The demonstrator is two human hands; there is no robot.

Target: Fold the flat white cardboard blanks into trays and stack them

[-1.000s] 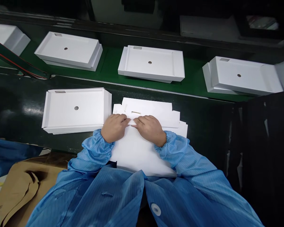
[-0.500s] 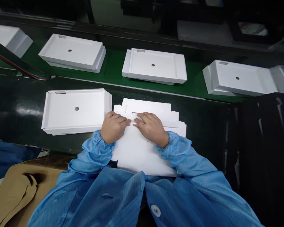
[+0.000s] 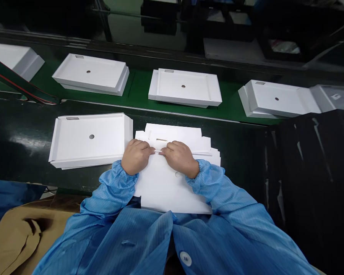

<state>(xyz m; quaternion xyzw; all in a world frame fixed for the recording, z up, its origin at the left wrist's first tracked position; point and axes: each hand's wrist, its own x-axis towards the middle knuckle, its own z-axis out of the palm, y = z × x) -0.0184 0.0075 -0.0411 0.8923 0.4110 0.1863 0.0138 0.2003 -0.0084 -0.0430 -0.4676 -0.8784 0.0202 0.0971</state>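
A flat white cardboard sheet (image 3: 172, 191), cut with tabs and a small slot near its far end, lies right in front of me. Both hands pinch the folded edge of its far flap. My left hand (image 3: 137, 156) is closed on the flap's left part, thumb and fingers together. Just beside it, my right hand (image 3: 180, 157) grips the same fold, its fingertips almost meeting the left ones. Left of the sheet sits a folded white cardboard tray (image 3: 106, 143) with a round hole, close to my left hand.
Beyond the bench (image 3: 240, 141), a green conveyor (image 3: 140, 82) carries several white trays, among them a middle one (image 3: 195, 93). Black sheet material (image 3: 312, 164) stands at the right. A brown carton (image 3: 8, 240) is at the lower left, below the bench edge.
My fingertips have drawn slightly nearer to me and closer together along the fold, so the slot now shows clear of the right fingers. The view has shifted a little.
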